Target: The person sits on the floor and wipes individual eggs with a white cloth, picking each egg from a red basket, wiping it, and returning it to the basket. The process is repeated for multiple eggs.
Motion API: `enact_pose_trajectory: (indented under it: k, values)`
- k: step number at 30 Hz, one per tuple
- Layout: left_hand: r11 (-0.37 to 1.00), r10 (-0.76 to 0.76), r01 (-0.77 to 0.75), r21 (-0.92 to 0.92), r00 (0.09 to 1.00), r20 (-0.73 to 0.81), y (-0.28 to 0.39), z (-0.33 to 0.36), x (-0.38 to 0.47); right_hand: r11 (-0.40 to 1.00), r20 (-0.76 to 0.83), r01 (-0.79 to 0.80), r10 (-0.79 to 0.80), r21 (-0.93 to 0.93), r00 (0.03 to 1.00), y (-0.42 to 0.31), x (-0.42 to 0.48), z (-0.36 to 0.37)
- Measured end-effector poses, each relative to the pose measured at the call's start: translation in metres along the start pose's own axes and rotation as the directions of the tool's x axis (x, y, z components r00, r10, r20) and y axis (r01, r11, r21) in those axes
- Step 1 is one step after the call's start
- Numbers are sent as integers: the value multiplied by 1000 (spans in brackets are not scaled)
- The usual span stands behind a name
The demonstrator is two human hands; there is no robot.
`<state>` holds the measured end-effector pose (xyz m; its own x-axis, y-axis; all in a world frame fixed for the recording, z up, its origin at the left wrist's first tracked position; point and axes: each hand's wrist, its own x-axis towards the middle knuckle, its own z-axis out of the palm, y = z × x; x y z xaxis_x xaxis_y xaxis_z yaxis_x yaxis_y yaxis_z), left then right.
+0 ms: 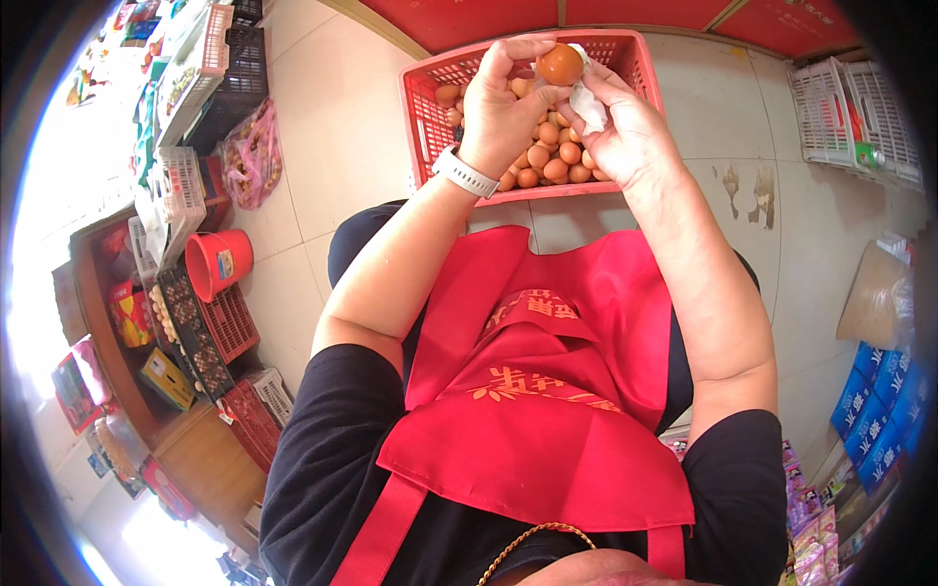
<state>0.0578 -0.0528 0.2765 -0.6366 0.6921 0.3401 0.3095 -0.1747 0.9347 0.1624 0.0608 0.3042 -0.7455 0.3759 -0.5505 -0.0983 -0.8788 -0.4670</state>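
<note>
Between the fingertips of my left hand (506,102) is a glossy brown egg (560,64), held above a red plastic crate (513,196). My right hand (623,117) pinches a crumpled white tissue or cloth (588,107) against the egg's right side. Many brown eggs (547,132) lie loose in the crate below both hands, which hide part of them. A pale watch band is on my left wrist, and a red apron (542,410) covers my front.
A red bucket (218,265) and a pink bag (251,157) stand at left, beside a black crate of eggs (194,333) and shelves. At right are white plastic baskets (843,117) and blue cartons (876,410). Red panels (469,18) border the crate's far side.
</note>
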Motion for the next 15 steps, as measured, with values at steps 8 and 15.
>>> enact_pose_trajectory:
  k: [8,15]
  values:
    - [840,235,-308,446,949,213,15,-21,12,991,103,55,-42,-118,994,-12,3,-17]
    - [728,-454,501,-468,864,218,9,-26,6,989,87,130,-124,-68,989,-33,-1,-12]
